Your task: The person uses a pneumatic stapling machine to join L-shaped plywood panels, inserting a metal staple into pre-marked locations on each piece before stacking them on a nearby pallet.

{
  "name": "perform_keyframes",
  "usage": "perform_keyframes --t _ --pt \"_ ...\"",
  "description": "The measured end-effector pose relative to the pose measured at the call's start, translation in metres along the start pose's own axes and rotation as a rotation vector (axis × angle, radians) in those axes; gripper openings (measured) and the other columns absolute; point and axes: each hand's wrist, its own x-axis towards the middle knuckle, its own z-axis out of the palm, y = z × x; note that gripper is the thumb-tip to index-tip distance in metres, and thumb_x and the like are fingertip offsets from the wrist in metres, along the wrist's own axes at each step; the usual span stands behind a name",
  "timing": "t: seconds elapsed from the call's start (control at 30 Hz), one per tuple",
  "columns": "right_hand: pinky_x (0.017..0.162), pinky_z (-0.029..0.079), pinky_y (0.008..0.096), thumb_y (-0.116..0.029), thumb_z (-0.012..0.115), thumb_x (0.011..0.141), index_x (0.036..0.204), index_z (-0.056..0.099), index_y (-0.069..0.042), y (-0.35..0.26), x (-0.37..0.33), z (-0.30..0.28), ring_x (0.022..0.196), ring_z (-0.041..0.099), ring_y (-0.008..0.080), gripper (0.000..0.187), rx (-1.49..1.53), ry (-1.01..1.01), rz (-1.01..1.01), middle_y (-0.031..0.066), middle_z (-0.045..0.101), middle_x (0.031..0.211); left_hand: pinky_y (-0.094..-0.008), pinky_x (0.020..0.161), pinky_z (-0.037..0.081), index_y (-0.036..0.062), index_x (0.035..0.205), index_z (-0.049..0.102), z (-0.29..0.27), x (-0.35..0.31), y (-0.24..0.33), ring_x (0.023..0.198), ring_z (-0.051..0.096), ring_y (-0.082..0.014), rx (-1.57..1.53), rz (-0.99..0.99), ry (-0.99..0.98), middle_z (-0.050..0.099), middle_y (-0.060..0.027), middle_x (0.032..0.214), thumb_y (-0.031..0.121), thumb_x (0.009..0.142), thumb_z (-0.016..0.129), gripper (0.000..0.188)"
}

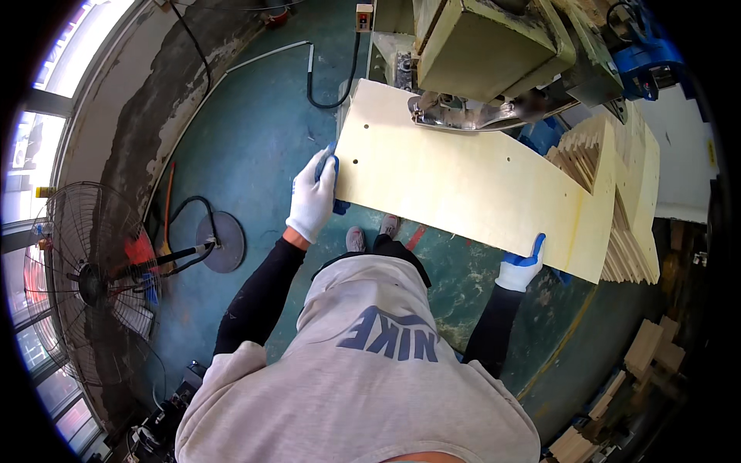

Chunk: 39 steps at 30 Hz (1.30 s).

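A long pale plywood panel [455, 181] with several small drilled holes lies level in front of me, its far edge under a metal guard [463, 116] of a green machine [494, 50]. My left hand [312, 197], in a white glove with a blue palm, is closed on the panel's left end. At the near edge, toward the right, my right hand [523, 270] in a matching glove grips the panel, thumb on top and fingers out of sight below. The panel's right end overlaps a stack of similar notched panels [637, 208]. Whether the guard touches the wood I cannot tell.
To the left stands a large fan [93, 285], near a round grey base [221, 241] on the green floor. A switch box [363, 17] with a black cable is beyond the panel. Wood offcuts [643, 346] lie at the lower right. Blue equipment [648, 65] sits at the far right.
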Motion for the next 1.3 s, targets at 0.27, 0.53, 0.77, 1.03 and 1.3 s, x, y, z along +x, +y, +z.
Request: perform_keyframes --t 0.27,0.53,0.77,1.03,1.3 --pt "0.108 0.047 0.0409 -0.032 0.05 0.108 0.139 0.053 0.001 -0.035 0.013 -0.038 0.127 0.057 0.0252 0.045 -0.065 -0.01 -0.114 0.0135 0.059 0.14 -0.0288 0.061 0.048 0.0027 0.143 0.055 0.041 0.011 -0.011 0.064 0.052 -0.0093 0.15 0.123 -0.147 0.058 -0.0071 0.074 0.021 0.104 0.054 0.042" --pt "0.109 0.046 0.0405 -0.032 0.054 0.106 0.14 0.052 0.001 -0.023 0.008 -0.053 0.128 0.057 0.0259 0.048 -0.04 0.065 -0.122 0.0137 0.06 0.14 -0.0307 0.059 0.049 0.0043 0.144 0.055 0.046 0.031 -0.009 0.059 0.055 -0.0115 0.222 -0.046 -0.265 0.061 -0.0092 0.076 0.03 0.104 0.054 0.047" --pt "0.11 0.045 0.0408 -0.032 0.053 0.107 0.14 0.052 0.001 -0.017 -0.002 -0.047 0.129 0.057 0.0262 0.047 0.012 0.067 -0.127 0.0138 0.058 0.142 -0.0293 0.06 0.049 0.0022 0.143 0.054 0.049 0.039 -0.021 0.062 0.055 -0.0105 0.145 0.045 -0.25 0.063 -0.0079 0.079 0.026 0.105 0.053 0.045" --pt "0.107 0.047 0.0406 -0.031 0.052 0.108 0.139 0.053 0.001 -0.013 0.004 -0.062 0.126 0.058 0.0267 0.045 -0.024 0.069 -0.162 0.0135 0.059 0.139 -0.0293 0.092 0.051 -0.0023 0.14 0.056 0.051 0.043 -0.037 0.102 0.065 -0.0148 0.078 0.098 -0.265 0.072 -0.0164 0.116 0.02 0.105 0.055 0.041" --pt "0.107 0.048 0.0411 -0.032 0.051 0.107 0.14 0.051 0.003 -0.013 -0.001 -0.05 0.127 0.058 0.0269 0.048 -0.188 0.092 -0.233 0.0136 0.059 0.14 -0.02 0.054 0.042 -0.0004 0.138 0.057 0.048 0.031 -0.012 0.064 0.05 -0.0036 0.049 0.106 -0.242 0.058 0.005 0.081 0.026 0.108 0.05 0.041"
